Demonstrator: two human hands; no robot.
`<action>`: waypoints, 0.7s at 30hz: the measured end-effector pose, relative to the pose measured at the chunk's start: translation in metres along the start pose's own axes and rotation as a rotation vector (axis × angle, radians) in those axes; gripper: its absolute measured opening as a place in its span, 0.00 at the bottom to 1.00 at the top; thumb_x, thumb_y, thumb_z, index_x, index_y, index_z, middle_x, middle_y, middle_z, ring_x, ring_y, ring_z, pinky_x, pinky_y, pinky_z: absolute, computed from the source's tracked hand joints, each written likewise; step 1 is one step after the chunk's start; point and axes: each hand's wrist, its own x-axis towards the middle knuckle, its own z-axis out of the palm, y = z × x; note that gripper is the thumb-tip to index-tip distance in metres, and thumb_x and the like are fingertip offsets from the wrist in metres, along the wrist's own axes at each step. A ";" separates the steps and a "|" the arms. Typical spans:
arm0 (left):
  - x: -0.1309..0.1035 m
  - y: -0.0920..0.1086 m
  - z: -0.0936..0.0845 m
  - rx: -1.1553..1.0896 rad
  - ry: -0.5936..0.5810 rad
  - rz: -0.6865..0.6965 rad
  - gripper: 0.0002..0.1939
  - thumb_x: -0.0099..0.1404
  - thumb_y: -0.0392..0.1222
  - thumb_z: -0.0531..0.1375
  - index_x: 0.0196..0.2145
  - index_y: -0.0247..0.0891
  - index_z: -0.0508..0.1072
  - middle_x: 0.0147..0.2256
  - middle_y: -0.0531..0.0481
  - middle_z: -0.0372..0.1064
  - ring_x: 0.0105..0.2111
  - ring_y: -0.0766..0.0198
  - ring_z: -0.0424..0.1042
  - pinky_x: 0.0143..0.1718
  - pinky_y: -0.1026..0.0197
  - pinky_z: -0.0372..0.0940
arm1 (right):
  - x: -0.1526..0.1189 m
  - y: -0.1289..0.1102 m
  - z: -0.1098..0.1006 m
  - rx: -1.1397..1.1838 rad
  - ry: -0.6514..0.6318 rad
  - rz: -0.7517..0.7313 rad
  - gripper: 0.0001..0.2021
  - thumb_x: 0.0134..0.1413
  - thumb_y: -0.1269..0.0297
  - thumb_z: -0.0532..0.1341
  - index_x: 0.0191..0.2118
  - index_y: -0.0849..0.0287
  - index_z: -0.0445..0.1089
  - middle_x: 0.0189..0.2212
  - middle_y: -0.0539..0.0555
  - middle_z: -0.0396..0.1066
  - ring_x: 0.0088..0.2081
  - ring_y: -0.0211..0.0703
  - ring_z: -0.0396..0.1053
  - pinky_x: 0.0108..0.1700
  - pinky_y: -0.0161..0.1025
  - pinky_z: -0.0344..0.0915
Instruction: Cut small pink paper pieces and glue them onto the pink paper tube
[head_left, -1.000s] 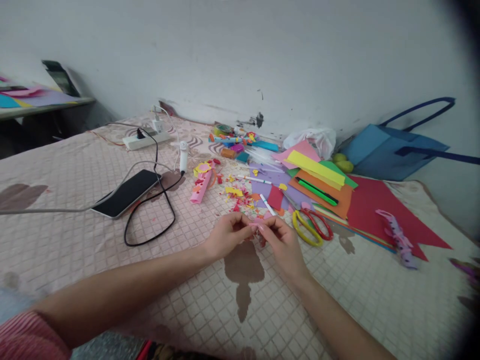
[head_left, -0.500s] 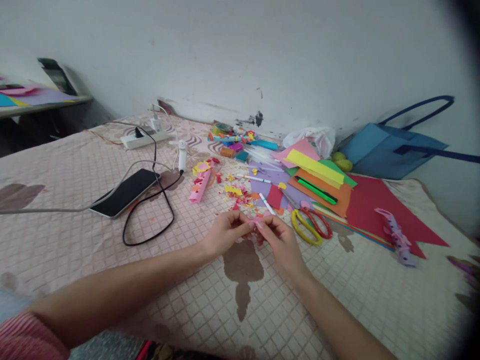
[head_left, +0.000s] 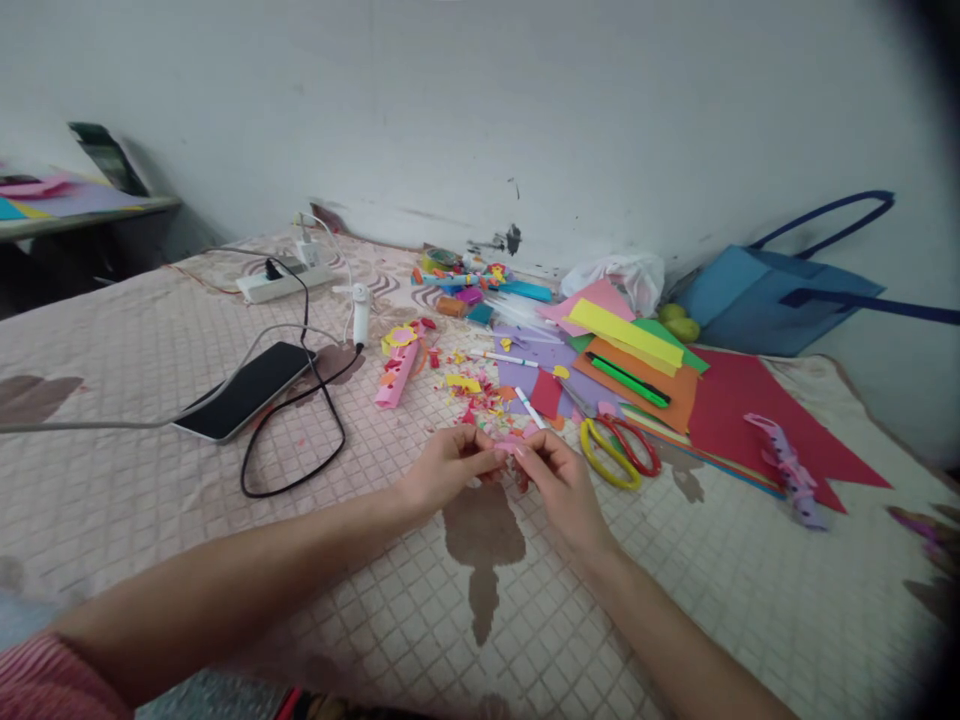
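Observation:
A small pink piece (head_left: 510,445) is pinched between both hands above the patterned table cover, just in front of the scraps. My left hand (head_left: 452,465) holds its left end between thumb and fingers. On its right end my right hand (head_left: 556,478) has the same kind of pinch. Fingers hide part of the piece. Colourful paper scraps (head_left: 487,393) lie just beyond the hands. Scissors with one yellow and one red handle (head_left: 611,455) rest right of my right hand. A white marker (head_left: 529,407) lies behind the fingertips.
A black tablet-like device (head_left: 247,390) and looped cable lie left, near a power strip (head_left: 285,284). A pink paper roll (head_left: 397,375) stands out left of the scraps. Right are stacked coloured papers (head_left: 637,370), red paper (head_left: 750,420), a purple roll (head_left: 791,470) and a blue bag (head_left: 780,300).
The view has shifted slightly. Both hands keep their pinch, and a little more of the pink piece shows between the fingertips.

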 end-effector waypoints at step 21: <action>0.002 0.003 0.000 0.116 -0.023 0.000 0.14 0.55 0.48 0.61 0.24 0.33 0.66 0.21 0.53 0.65 0.22 0.70 0.64 0.26 0.66 0.59 | 0.004 0.001 -0.003 -0.069 -0.073 -0.015 0.11 0.52 0.58 0.59 0.24 0.58 0.63 0.20 0.46 0.58 0.22 0.35 0.57 0.25 0.34 0.56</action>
